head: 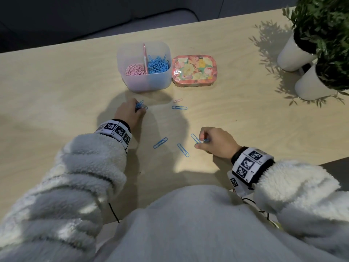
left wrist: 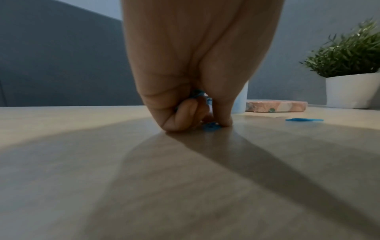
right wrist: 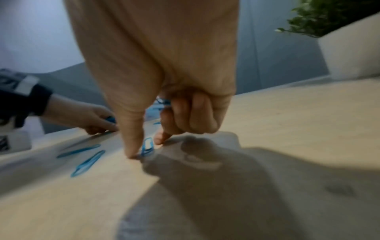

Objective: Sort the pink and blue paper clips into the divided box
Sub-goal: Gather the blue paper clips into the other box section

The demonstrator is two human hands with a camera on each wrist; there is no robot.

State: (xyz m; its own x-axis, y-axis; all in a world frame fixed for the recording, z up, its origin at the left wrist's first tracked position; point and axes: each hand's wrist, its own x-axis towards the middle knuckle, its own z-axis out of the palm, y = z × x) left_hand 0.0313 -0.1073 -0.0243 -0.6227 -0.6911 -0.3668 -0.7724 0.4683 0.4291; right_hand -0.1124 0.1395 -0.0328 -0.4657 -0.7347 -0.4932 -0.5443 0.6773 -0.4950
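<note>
Left hand [head: 130,112] grips a bunch of blue wire paper clips [head: 140,105]; right hand [head: 217,143] pinches a blue clip [right wrist: 147,147] on the wooden surface [head: 236,114]. Only the head view shows the translucent divided box [head: 145,80].

Tin [head: 194,69]: floral lid, flat on the table [head: 56,82], just right of the clear box.
Plants [head: 321,31]: two, in white pots [head: 291,55], far right corner.
Sofa [head: 47,17]: dark, behind the table.

Dim overall, with hard light from the right throwing long shadows across the table [head: 226,114]. Leaf shadows beneath the plants [head: 324,25]. Bowed edges from wide-angle distortion. Motion-blurred in the right wrist view; soft background in the left.
</note>
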